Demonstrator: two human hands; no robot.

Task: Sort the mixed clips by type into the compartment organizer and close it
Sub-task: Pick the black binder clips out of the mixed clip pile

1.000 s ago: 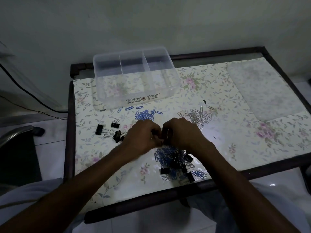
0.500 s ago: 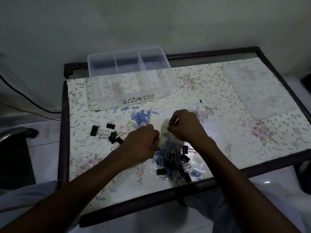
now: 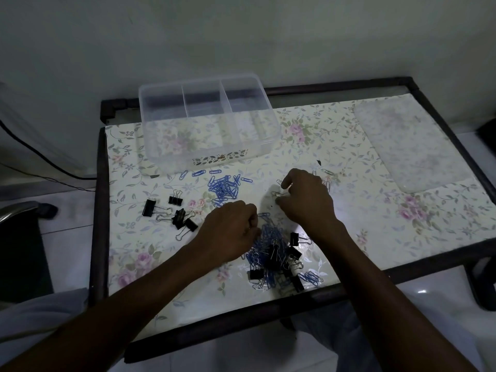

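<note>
Binder clips [image 3: 171, 212] and blue clips [image 3: 224, 187] lie pre-sorted; my left hand [image 3: 230, 232] curls into the mixed pile [image 3: 276, 257], contents hidden. Right hand [image 3: 304, 198] pinches a silver clip [image 3: 276, 194]. Organizer [image 3: 208, 122] empty, unclosed.

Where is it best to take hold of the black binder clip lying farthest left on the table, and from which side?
Probably pinch the black binder clip farthest left across its flat black body, coming from above. It lies apart from the other black clips, and its silver wire handles point right, so the left hand has free room.
</note>
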